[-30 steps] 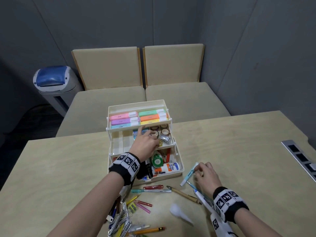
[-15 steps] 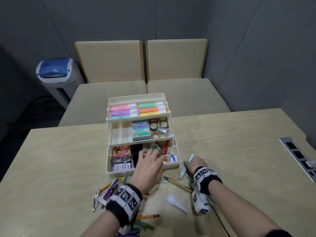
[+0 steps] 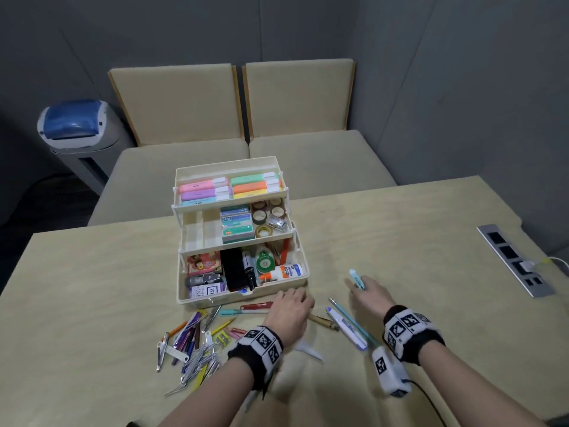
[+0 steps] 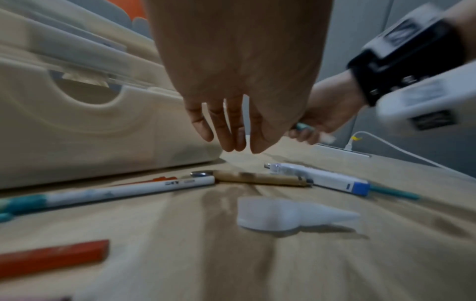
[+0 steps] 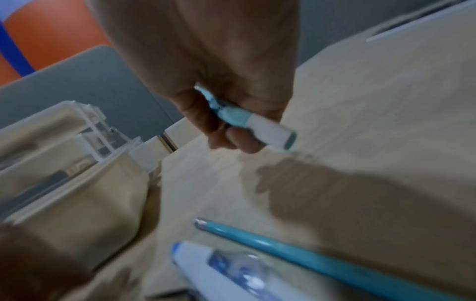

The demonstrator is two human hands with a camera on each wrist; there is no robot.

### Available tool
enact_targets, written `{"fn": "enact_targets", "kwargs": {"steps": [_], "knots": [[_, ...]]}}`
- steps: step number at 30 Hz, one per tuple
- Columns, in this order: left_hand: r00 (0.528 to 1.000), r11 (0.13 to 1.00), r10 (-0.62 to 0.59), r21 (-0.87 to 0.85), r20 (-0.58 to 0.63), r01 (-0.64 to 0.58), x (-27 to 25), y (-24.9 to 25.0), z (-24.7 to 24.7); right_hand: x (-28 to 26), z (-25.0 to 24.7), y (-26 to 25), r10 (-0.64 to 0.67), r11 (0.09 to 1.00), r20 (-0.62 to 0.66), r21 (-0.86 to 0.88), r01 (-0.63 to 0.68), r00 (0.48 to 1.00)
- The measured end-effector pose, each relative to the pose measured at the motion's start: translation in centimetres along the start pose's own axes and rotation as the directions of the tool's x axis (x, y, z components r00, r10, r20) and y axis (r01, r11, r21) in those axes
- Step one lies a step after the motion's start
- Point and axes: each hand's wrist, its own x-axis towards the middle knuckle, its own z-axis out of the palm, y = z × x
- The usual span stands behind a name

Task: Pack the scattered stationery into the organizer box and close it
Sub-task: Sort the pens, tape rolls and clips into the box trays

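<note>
The cream three-tier organizer box [image 3: 184,298] stands wide open mid-table, its trays filled with highlighters, staple boxes, tape rolls and glue. My left hand [image 3: 291,303] hovers open, fingers straight, just above a brown pen [image 4: 260,177] and a white-and-teal pen [image 4: 108,193] by the box's front right corner. Right of the box, my right hand [image 3: 361,286] grips a light-blue-and-white pen [image 5: 253,124]. A white correction pen [image 3: 346,329] and a teal pencil [image 3: 351,318] lie between the hands. Several pens, pencils and clips [image 3: 194,343] lie scattered in front of the box.
A white glue cap [image 4: 283,215] lies near my left wrist. A red pen [image 3: 257,306] lies along the box front. A power strip [image 3: 514,260] with a white cable is set into the table's right side. Two beige seats [image 3: 234,149] stand behind the table.
My left hand came out of the middle tray and dropped to the table in front of the box. The right hand lifted the light-blue pen and shifted right.
</note>
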Motion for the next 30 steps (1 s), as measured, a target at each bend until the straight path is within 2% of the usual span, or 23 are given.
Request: {"fn": "enact_targets", "kwargs": {"steps": [3,6,9,12,15,17,19,22,25,28,30], "knots": [[0.997,0.997,-0.032,0.077,0.070,0.027,0.8,0.4,0.6,-1.4,1.2,1.9,0.004,0.947,0.124,-0.318,0.036,0.992],[0.987,0.988,-0.044,0.150,0.152,0.021,1.3,0.7,0.7,-2.3,2.2,2.7,0.033,0.886,0.146,-0.462,0.039,0.989],[0.981,0.978,-0.027,0.207,0.194,-0.014,1.3,0.8,0.6,-2.3,2.4,2.8,0.040,0.876,0.140,-0.482,0.032,0.989],[0.985,0.967,0.046,0.239,0.165,-0.085,0.7,0.9,-0.6,-2.1,2.2,2.4,0.010,0.865,0.143,-0.497,0.064,0.990],[0.991,0.964,0.121,0.232,0.060,-0.132,-0.9,0.0,-2.4,-1.8,1.5,1.6,-0.034,0.893,0.071,-0.446,0.062,0.997],[0.991,0.977,0.127,0.179,-0.048,-0.116,-2.3,-1.1,-3.3,-1.8,1.3,1.1,-0.059,0.925,0.056,-0.371,0.075,0.997],[0.984,0.992,0.086,0.100,-0.158,-0.071,-4.1,-2.6,-4.1,-1.8,1.5,0.4,-0.105,0.932,0.073,-0.341,0.124,0.992],[0.959,1.000,-0.012,0.014,-0.283,0.017,-7.0,-5.3,-5.1,-2.5,2.0,-0.7,-0.180,0.898,0.110,-0.388,0.209,0.978],[0.896,0.975,-0.216,-0.137,-0.388,0.175,-9.9,-7.7,-5.6,-4.0,2.6,-1.6,-0.227,0.853,0.100,-0.460,0.247,0.969],[0.821,0.913,-0.403,-0.236,-0.405,0.332,-12.8,-9.8,-5.8,-5.7,3.7,-2.7,-0.280,0.818,0.175,-0.470,0.330,0.944],[0.791,0.868,-0.493,-0.272,-0.361,0.417,-14.2,-10.9,-5.4,-7.1,5.2,-3.8,-0.335,0.794,0.282,-0.429,0.430,0.899]]}}
